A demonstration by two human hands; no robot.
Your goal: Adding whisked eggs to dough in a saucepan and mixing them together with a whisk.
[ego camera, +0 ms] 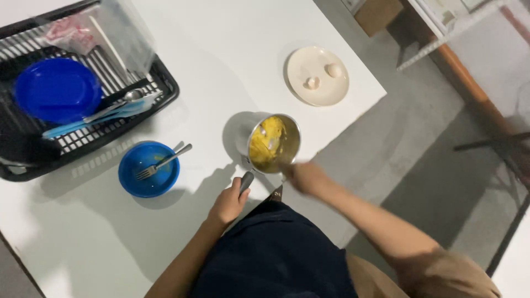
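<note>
A small steel pot (pixel 274 143) with yellow beaten egg inside stands on the white table (pixel 221 60) near its front edge. My left hand (pixel 228 203) grips the pot's grey handle (pixel 246 181). My right hand (pixel 305 176) is blurred at the pot's near right rim, fingers closed on a utensil that reaches into the egg; the utensil itself is too blurred to name.
A blue bowl (pixel 149 169) with a fork (pixel 164 162) sits left of the pot. A black dish rack (pixel 72 94) at far left holds a blue plate (pixel 57 89), utensils and a plastic bag. A cream plate (pixel 318 75) carries two eggshell halves. Grey floor lies right of the table.
</note>
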